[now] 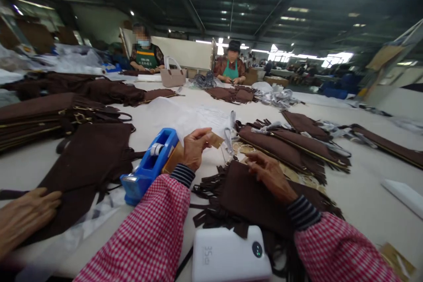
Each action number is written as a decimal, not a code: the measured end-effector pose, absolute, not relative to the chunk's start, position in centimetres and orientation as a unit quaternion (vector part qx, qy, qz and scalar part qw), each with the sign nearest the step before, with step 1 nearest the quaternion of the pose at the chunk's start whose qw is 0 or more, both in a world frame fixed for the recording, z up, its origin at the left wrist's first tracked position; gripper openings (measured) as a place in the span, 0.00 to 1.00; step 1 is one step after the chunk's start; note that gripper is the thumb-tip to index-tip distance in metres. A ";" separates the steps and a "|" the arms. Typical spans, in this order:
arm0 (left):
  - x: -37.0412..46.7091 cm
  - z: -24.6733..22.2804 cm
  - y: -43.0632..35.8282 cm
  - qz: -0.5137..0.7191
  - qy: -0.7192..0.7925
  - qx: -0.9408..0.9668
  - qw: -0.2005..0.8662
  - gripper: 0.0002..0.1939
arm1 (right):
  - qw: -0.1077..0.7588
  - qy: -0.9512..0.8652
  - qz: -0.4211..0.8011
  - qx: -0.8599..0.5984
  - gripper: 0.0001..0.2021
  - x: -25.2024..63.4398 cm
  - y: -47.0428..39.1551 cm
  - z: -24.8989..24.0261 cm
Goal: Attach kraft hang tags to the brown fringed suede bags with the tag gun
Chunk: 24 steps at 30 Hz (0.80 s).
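Status: mid-job on one unit. Left hand [194, 147] is pinching a small tan card [216, 140] between thumb and fingers, holding it above the table [360, 189]. Brown fringed bag [239, 191] is lying flat, near and just right of center. Right hand [269, 176] is hovering over or resting on its far edge, fingers loosely bent; can't tell if they're gripping anything.

Done: bag is lying within reach, card is in hand. Open: card is sitting apart from the bag, not yet on it as far as I can see. Blue tape dispenser [148, 169] is standing left of the bag, nobody touching it. White power bank [228, 255] is lying at the near edge.

Farther right, more brown bags [284, 143] are lying beside loose tan tags [306, 177]; can't tell which are finished. Far left, a stack of bags [42, 112] is waiting, status unclear. Near left, a co-worker's hand [29, 213] is pressing flat on another brown bag [95, 154].
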<state>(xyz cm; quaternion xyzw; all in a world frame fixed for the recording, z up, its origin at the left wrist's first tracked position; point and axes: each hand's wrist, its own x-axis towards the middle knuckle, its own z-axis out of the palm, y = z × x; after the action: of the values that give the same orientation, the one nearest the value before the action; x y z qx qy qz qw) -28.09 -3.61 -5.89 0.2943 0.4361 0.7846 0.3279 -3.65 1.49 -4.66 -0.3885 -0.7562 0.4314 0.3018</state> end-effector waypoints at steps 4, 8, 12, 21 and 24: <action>-29.3 -6.2 -3.6 0.799 0.487 0.232 0.268 0.16 | 0.288 -0.766 0.365 -0.444 0.21 2.4 -0.9 -3.0; -28.2 -6.1 -4.0 0.665 0.639 0.385 0.048 0.17 | 0.291 -0.768 0.278 -0.498 0.18 9.8 -1.2 -3.2; -26.2 -5.2 -4.9 0.434 0.733 0.513 -0.107 0.13 | 0.272 -0.762 0.226 -0.542 0.19 16.3 -1.3 -5.3; -24.0 -5.3 -5.0 0.230 0.684 0.655 0.223 0.28 | 0.181 -0.729 0.333 -0.570 0.24 18.5 -3.3 -5.4; -22.8 -4.8 -5.6 0.291 0.639 0.634 0.324 0.22 | 0.161 -0.686 0.404 -0.584 0.26 17.3 -2.9 -5.7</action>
<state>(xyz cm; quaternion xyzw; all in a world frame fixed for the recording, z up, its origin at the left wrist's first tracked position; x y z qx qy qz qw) -22.84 -5.58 -4.85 0.6338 0.6391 0.2910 0.3243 17.31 -2.94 -5.71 -0.5836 -0.6855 0.4044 0.1609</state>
